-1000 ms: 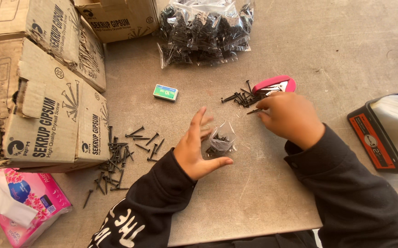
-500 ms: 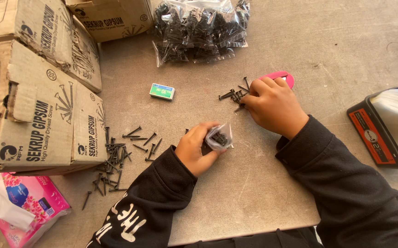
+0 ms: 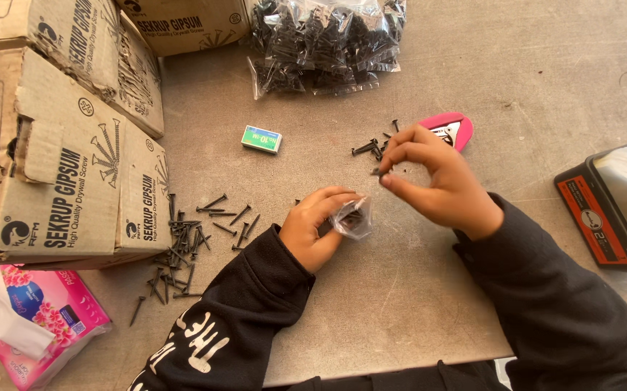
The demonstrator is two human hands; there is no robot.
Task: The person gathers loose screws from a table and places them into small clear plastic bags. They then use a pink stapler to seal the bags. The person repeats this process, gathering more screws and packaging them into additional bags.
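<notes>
Several screws already lie in the small clear bag [image 3: 353, 219] gripped by the left hand [image 3: 317, 226] mid-table, another screw [image 3: 378, 172] is pinched by the right hand [image 3: 436, 181], and loose screws [image 3: 373, 148] remain unbagged beyond.

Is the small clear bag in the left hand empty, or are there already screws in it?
Not empty. Dark screws show through the small clear bag, which the left hand holds on the table. How full it is, cannot tell.

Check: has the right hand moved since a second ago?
Yes. The right hand has lifted off the loose screws beside the pink stapler and drawn toward the small clear bag, pinching a screw.
</notes>
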